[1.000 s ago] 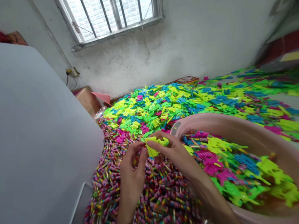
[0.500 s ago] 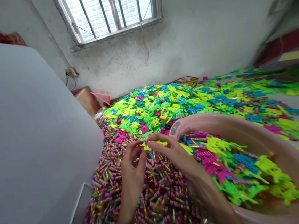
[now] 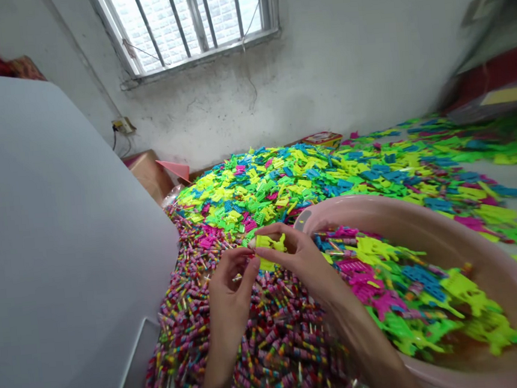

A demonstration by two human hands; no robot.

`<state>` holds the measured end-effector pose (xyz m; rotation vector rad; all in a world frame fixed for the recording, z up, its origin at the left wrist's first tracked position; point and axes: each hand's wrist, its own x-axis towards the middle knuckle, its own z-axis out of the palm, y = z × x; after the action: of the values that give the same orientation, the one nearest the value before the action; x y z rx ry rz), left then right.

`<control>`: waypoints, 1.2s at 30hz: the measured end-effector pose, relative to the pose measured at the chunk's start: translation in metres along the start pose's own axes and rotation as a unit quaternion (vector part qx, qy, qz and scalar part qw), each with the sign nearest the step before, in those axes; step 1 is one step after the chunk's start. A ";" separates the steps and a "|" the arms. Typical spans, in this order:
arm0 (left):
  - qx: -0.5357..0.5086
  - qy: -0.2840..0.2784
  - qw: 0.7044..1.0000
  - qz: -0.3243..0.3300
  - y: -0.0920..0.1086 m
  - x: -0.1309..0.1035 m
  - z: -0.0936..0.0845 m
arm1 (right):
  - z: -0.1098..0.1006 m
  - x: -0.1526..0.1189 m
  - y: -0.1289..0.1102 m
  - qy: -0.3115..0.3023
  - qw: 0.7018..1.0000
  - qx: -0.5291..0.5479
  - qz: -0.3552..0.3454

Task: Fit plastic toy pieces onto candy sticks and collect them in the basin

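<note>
My right hand [image 3: 297,254] pinches a yellow plastic piece [image 3: 267,241] between thumb and fingers, above the pile of small wrapped tubes. Close beside it on the left, my left hand [image 3: 234,280] has its thumb and fingers curled together near the piece's left end; what they hold, if anything, is too small to tell. Below both hands spread many pink and multicoloured tubes [image 3: 281,349]. Right of my right hand stands a pink basin [image 3: 423,216] holding yellow, green, blue and magenta plastic pieces [image 3: 370,281] with some tubes among them.
A large heap of bright plastic pieces [image 3: 275,180] lies behind the hands, against the wall. A grey-white panel [image 3: 63,235] fills the left side. Cardboard [image 3: 150,173] stands behind it. More pieces are scattered at the right, and a barred window [image 3: 198,18] is above.
The yellow piece has turned between my fingers and shows more of its flat side. My right hand has shifted slightly up, while the basin and piles look the same.
</note>
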<state>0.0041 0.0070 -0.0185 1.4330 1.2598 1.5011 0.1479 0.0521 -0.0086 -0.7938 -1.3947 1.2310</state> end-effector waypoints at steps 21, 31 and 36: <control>0.007 0.050 0.999 0.015 0.003 -0.004 -0.005 | 0.003 -0.003 -0.005 -0.047 0.999 0.002 0.020; -0.016 0.035 0.999 -0.009 0.008 -0.003 -0.011 | 0.002 -0.003 -0.004 -0.078 0.996 -0.005 0.043; 0.006 -0.008 1.000 -0.028 0.006 0.000 -0.017 | 0.002 -0.006 -0.010 -0.068 0.996 -0.020 0.052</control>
<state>-0.0113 0.0025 -0.0111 1.4030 1.2904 1.4433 0.1484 0.0438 -0.0009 -0.8325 -1.5083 1.3633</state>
